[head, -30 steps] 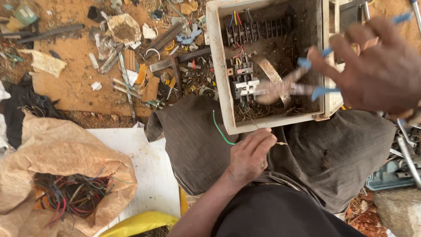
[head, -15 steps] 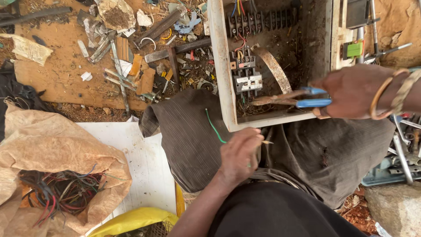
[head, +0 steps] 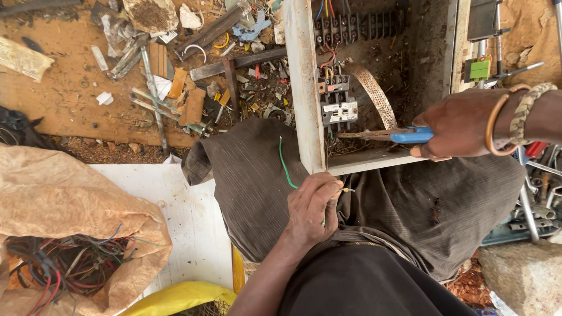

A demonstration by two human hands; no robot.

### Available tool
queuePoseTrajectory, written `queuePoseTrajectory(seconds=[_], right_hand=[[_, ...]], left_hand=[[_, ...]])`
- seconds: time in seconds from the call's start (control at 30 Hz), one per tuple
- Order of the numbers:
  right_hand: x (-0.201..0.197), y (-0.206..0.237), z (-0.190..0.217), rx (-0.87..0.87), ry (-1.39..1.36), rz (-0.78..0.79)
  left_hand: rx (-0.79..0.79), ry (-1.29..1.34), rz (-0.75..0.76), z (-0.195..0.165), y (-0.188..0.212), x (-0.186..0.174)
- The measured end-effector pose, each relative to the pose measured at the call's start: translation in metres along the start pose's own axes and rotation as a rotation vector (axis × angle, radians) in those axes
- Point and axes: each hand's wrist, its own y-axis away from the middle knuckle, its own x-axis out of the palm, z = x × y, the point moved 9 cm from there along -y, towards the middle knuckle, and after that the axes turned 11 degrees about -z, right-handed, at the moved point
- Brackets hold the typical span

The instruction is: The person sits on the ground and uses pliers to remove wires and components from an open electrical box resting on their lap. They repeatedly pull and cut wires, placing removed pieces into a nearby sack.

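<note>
One pair of pliers [head: 380, 135], pointing left

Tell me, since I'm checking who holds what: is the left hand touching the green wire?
Touching. The head view shows the left hand closed around the green wire, which runs up from its fingers over the lap cloth.

An outdoor scrap-dismantling workplace is shown. Bare orange ground [head: 70, 111] is covered with metal scraps [head: 175, 88], an opened electrical box [head: 363, 88] is placed on the lap, and stripped wires [head: 52, 275] are collected in a brown sack [head: 70, 205].
</note>
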Motion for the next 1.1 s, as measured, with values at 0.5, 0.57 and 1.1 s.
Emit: queuePoseTrajectory(seconds=[0.5, 0.57, 1.1], right_hand=[[-0.035, 0.037, 0.015, 0.032, 0.282, -0.179], [-0.019, 0.036, 0.016, -0.024, 0.156, -0.047], [-0.005, 0.025, 0.02, 0.006, 0.08, -0.007]], left_hand=[[0.067, -0.073, 0.093, 0.002, 0.011, 0.003], [0.062, -0.072, 0.073, 0.002, 0.01, 0.001], [0.04, -0.017, 0.046, -0.005, 0.006, -0.005]])
